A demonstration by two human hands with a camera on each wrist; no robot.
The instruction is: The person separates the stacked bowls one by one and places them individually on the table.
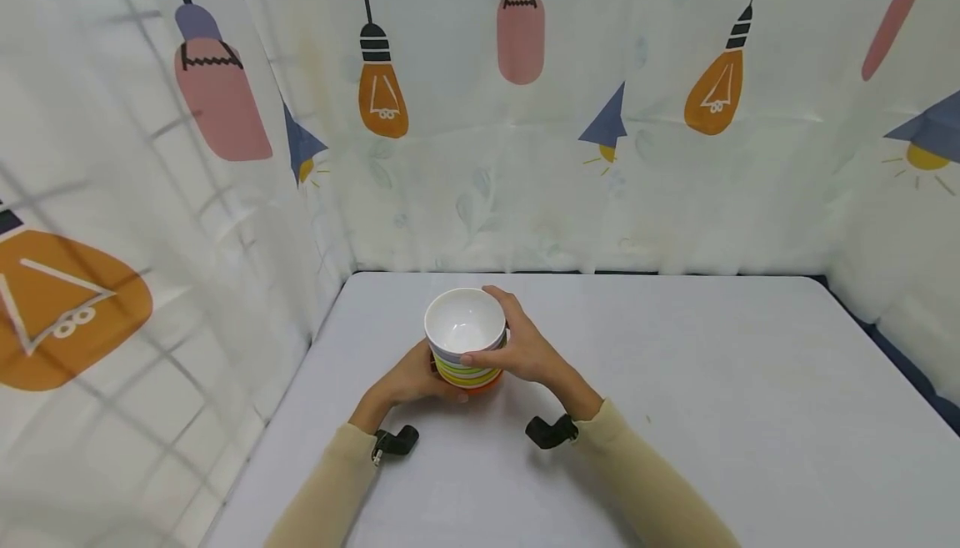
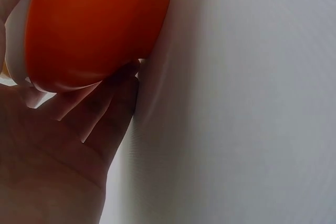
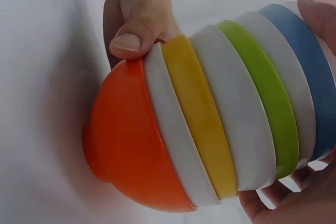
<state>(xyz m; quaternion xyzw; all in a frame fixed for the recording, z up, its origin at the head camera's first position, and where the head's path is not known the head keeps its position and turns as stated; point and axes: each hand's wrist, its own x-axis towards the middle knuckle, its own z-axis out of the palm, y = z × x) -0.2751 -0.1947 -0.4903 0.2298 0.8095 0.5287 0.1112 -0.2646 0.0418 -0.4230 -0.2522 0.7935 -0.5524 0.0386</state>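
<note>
In the head view, the glossy round orange bowl (image 1: 489, 384) is mostly hidden by the bare left hand (image 1: 412, 374) and the colour-banded white bowls (image 1: 459, 374) stacked above; both beige fabric sleeves (image 1: 330, 490) are cropped. In the right wrist view, the bare right hand (image 1: 528, 349) and blue-banded white bowl (image 3: 313, 66) are cut off by the right edge
</note>
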